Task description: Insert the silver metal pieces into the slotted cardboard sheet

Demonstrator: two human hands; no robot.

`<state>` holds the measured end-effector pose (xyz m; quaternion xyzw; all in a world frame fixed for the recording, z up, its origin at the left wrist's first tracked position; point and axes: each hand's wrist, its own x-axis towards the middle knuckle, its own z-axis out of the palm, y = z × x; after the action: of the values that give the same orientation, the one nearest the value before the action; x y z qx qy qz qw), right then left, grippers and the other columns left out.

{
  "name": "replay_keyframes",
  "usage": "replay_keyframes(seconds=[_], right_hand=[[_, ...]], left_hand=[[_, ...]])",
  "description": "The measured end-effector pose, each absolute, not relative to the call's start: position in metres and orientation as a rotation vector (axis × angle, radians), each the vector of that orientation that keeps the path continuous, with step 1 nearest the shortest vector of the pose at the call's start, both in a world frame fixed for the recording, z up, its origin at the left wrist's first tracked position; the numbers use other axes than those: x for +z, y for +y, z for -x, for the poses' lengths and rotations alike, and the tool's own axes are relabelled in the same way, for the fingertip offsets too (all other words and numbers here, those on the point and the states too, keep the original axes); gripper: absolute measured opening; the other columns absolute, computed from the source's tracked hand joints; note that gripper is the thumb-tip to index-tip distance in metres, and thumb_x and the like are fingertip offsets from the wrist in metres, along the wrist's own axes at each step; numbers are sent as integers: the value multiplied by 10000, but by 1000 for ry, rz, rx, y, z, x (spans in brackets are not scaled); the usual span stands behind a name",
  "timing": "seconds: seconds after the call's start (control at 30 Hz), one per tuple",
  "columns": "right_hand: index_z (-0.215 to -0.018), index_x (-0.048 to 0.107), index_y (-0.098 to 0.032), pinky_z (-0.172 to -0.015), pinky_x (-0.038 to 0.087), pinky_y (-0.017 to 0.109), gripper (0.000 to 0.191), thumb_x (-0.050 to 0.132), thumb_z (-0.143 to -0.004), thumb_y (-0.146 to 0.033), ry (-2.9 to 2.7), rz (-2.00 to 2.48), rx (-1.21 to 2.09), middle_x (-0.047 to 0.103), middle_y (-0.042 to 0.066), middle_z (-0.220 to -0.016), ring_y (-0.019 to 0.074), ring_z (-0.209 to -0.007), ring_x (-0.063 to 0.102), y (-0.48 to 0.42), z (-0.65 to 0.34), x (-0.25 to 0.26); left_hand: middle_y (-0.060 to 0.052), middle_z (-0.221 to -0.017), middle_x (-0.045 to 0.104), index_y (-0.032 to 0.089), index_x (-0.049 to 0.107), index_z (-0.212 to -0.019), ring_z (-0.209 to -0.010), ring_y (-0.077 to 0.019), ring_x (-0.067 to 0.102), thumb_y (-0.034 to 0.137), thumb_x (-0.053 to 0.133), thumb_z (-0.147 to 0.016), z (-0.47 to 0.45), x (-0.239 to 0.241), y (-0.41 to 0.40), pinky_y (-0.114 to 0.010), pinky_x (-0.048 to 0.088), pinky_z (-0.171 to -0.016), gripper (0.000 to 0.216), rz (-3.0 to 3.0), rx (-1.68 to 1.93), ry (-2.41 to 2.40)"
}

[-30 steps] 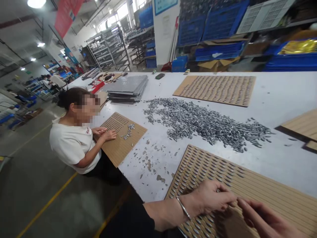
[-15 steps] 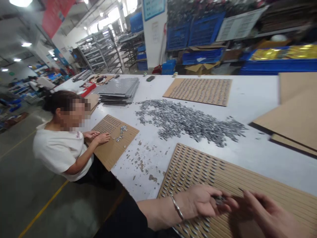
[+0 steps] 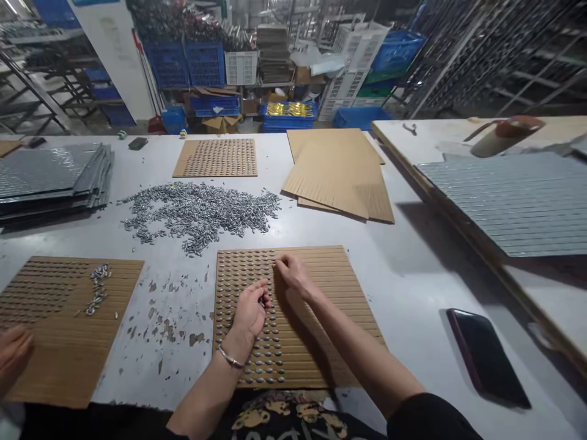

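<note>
A slotted brown board lies in front of me on the white table. Small oval metal pieces fill the slots of its left part. My left hand, with a bracelet at the wrist, rests on the filled rows, its fingers curled around a few small metal pieces. My right hand is a little farther up the board, fingertips pressed to a slot near the top edge; whether it holds a piece is not visible. A loose pile of the metal pieces lies just beyond the board.
Another person's hand rests on a second slotted board at the left, which carries a few pieces. Grey filled sheets are stacked at far left. Behind are a third board and blank cardboard. A phone lies right.
The view has swung right and down, so the seated person is out of frame but for a hand. My right hand has left my left hand for the board's top rows.
</note>
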<state>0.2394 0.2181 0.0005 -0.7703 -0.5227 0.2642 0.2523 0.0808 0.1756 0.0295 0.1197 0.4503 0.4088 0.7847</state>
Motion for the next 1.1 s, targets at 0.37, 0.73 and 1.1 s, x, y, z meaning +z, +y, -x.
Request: replay_keyframes(seconds=[0.37,0.73,1.1], right_hand=[[-723,632,-171,-586,330,234,220,499,-849,-292,-1499,2151,728,615,9,-638,134,-605,530,225,-242,-7],[-872,594,-156,-611,420,255,217,532,-843,-362,-1285,1847,770,612,14,-698,145,-632,548,205,-233,8],[-864,652,-172,-622,481,262,235,549,-861,-383,-1330,1526,864,655,44,-797,153,-707,590,166,-217,19]], left_hand=[[1,-677,611,140,582,-772,-563,-76,544,277,816,-633,-77,23,189,-181,402,-506,305,-259,954,1024],[2,-670,583,116,666,-824,-586,-65,523,238,830,-610,-80,26,195,-155,395,-498,296,-231,938,912],[22,-603,548,107,607,-732,-490,-43,458,365,856,-552,-95,23,186,-153,307,-427,401,-372,903,991]])
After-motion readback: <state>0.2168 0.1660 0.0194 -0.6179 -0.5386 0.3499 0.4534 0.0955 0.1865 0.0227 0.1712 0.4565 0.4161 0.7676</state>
